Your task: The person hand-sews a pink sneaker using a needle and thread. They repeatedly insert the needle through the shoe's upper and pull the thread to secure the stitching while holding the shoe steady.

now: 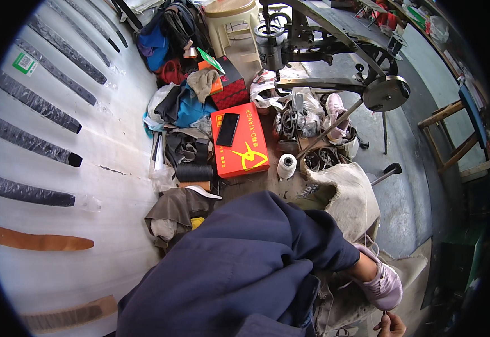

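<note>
A pale pink lace-up shoe (388, 286) is at the lower right, toe toward the bottom edge. My left hand (364, 267) reaches into its opening from a navy sleeve; only the wrist shows and the fingers are hidden inside. Just below the toe, at the bottom edge, my right hand (391, 324) is closed in a pinch. A small dark, thin thing sticks up from its fingertips against the shoe's sole edge; I cannot make out its kind. Loose white thread runs near the shoe's collar. Beneath lies a worn beige cloth (351, 196).
A hand-cranked shoe-sewing machine (312, 48) stands ahead. Another pink shoe (336, 115) rests near plastic bags. A black phone (227, 130) lies on a red shoebox (250, 151); a white thread spool (286, 166) stands beside it. Wrapped dark strips (37, 92) line the left wall.
</note>
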Action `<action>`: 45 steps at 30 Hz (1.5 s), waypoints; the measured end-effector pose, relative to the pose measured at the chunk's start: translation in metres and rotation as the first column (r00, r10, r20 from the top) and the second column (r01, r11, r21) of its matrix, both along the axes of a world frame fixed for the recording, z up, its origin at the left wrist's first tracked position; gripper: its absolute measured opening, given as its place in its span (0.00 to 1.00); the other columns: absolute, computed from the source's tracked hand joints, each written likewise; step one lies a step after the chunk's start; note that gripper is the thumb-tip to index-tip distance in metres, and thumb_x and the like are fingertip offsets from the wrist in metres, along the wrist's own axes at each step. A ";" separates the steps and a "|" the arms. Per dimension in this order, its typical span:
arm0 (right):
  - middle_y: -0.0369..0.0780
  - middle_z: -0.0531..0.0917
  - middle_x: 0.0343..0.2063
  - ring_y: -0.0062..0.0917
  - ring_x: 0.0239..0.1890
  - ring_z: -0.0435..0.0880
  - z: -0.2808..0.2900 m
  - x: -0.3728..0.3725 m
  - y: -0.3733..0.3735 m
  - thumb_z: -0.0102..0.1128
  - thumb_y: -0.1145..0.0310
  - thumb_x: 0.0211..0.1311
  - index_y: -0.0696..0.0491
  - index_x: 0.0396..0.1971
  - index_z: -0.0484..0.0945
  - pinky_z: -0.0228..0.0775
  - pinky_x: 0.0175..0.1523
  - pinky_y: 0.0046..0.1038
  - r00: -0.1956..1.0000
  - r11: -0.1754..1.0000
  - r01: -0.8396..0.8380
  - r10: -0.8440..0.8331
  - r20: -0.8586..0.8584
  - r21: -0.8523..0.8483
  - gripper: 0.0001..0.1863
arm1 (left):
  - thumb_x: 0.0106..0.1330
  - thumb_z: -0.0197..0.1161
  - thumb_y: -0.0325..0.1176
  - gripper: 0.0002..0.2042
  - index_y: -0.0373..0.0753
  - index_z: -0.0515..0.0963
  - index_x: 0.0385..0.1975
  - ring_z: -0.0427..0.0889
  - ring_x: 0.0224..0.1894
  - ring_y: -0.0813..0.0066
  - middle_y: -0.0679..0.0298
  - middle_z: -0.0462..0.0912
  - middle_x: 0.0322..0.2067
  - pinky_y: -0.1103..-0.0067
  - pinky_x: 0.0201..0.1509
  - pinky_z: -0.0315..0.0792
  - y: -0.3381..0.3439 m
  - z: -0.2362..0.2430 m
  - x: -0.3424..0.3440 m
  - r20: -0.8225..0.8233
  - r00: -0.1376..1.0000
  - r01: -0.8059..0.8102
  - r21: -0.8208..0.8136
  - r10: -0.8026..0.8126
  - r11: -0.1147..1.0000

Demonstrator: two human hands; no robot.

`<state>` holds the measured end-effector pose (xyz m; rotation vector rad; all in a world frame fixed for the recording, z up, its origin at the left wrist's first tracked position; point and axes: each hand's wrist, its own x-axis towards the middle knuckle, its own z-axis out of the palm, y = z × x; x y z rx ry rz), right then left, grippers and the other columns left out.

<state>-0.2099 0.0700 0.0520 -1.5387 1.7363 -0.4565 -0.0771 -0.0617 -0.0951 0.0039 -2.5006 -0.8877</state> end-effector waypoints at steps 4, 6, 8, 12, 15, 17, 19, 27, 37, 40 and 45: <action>0.37 0.84 0.22 0.18 0.26 0.78 0.000 0.008 0.000 0.66 0.69 0.72 0.63 0.43 0.88 0.69 0.33 0.25 1.000 1.000 -0.006 0.006 -0.001 -0.009 0.11 | 0.62 0.67 0.32 0.08 0.34 0.88 0.32 0.82 0.29 0.61 0.54 0.86 0.27 0.70 0.35 0.76 -0.001 0.003 0.008 0.021 1.000 0.013 -0.019 -0.013 1.000; 0.37 0.83 0.22 0.18 0.26 0.78 0.002 0.010 0.000 0.66 0.69 0.72 0.63 0.43 0.88 0.69 0.33 0.25 1.000 1.000 -0.001 0.001 -0.003 -0.016 0.12 | 0.62 0.67 0.32 0.08 0.34 0.88 0.32 0.82 0.29 0.61 0.54 0.86 0.27 0.69 0.35 0.76 -0.001 0.007 0.015 -0.006 1.000 -0.001 -0.037 0.001 0.999; 0.37 0.83 0.22 0.18 0.26 0.78 0.004 0.010 -0.002 0.66 0.69 0.72 0.63 0.44 0.88 0.70 0.34 0.25 1.000 1.000 0.013 -0.013 -0.014 0.022 0.12 | 0.62 0.67 0.32 0.08 0.34 0.88 0.32 0.82 0.29 0.61 0.54 0.86 0.27 0.69 0.34 0.76 -0.001 0.011 0.020 -0.006 1.000 0.002 -0.047 -0.003 0.999; 0.37 0.83 0.22 0.18 0.26 0.78 0.003 0.011 -0.003 0.65 0.71 0.72 0.64 0.44 0.88 0.70 0.34 0.26 0.999 0.997 0.041 -0.040 -0.019 0.068 0.11 | 0.61 0.67 0.32 0.09 0.33 0.88 0.32 0.82 0.28 0.61 0.54 0.86 0.27 0.69 0.34 0.76 -0.001 0.017 0.025 -0.017 1.000 0.007 -0.071 -0.008 0.997; 0.36 0.83 0.22 0.18 0.26 0.77 -0.004 0.014 -0.001 0.64 0.70 0.72 0.64 0.43 0.88 0.69 0.33 0.25 0.999 1.000 0.025 -0.025 -0.020 -0.001 0.11 | 0.61 0.67 0.32 0.09 0.33 0.88 0.32 0.83 0.28 0.61 0.53 0.86 0.26 0.68 0.34 0.76 -0.001 0.017 0.027 -0.034 0.999 0.006 -0.091 -0.009 0.996; 0.36 0.83 0.22 0.17 0.25 0.76 -0.007 0.017 -0.001 0.64 0.69 0.72 0.64 0.42 0.87 0.67 0.32 0.26 1.000 0.999 0.000 -0.001 -0.023 -0.048 0.12 | 0.61 0.67 0.33 0.09 0.33 0.88 0.32 0.83 0.28 0.61 0.53 0.86 0.26 0.68 0.33 0.76 -0.001 0.018 0.030 -0.044 0.999 0.002 -0.110 -0.007 0.994; 0.35 0.82 0.21 0.17 0.24 0.75 -0.009 0.018 -0.001 0.64 0.68 0.72 0.64 0.41 0.87 0.66 0.30 0.26 0.999 0.995 -0.030 0.028 -0.018 -0.091 0.13 | 0.61 0.67 0.33 0.09 0.33 0.88 0.32 0.83 0.28 0.60 0.53 0.87 0.26 0.68 0.33 0.76 0.000 0.020 0.033 -0.037 0.999 0.001 -0.131 -0.006 0.991; 0.31 0.79 0.19 0.12 0.20 0.65 -0.010 0.014 -0.002 0.68 0.62 0.72 0.59 0.34 0.87 0.54 0.26 0.23 0.991 0.996 0.087 -0.090 0.095 0.032 0.14 | 0.60 0.66 0.34 0.11 0.32 0.88 0.32 0.85 0.29 0.55 0.49 0.87 0.28 0.66 0.33 0.77 0.001 0.029 0.035 -0.020 1.000 -0.007 -0.075 0.006 0.997; 0.34 0.79 0.20 0.18 0.18 0.70 -0.053 -0.020 0.016 0.66 0.69 0.70 0.57 0.42 0.87 0.57 0.23 0.25 0.963 0.868 -0.270 0.242 -0.120 -0.418 0.09 | 0.59 0.68 0.32 0.10 0.30 0.87 0.32 0.86 0.30 0.56 0.49 0.87 0.27 0.65 0.34 0.78 0.000 0.034 0.035 0.003 0.998 0.063 -0.121 -0.064 0.991; 0.38 0.83 0.28 0.29 0.22 0.77 -0.058 -0.023 0.027 0.62 0.77 0.68 0.53 0.56 0.84 0.69 0.27 0.31 0.998 0.991 0.065 -0.067 -0.013 -0.116 0.18 | 0.64 0.68 0.31 0.12 0.32 0.88 0.43 0.88 0.37 0.59 0.53 0.90 0.35 0.69 0.42 0.81 -0.001 0.037 0.035 0.094 0.993 0.079 -0.148 -0.065 0.986; 0.43 0.86 0.26 0.31 0.27 0.84 -0.043 0.009 0.027 0.60 0.62 0.77 0.59 0.48 0.83 0.76 0.34 0.33 0.963 0.935 0.041 -0.132 -0.236 -0.354 0.15 | 0.65 0.67 0.31 0.12 0.32 0.86 0.45 0.88 0.39 0.60 0.54 0.89 0.38 0.70 0.44 0.81 0.005 0.038 0.033 0.086 0.993 0.093 -0.153 -0.081 0.984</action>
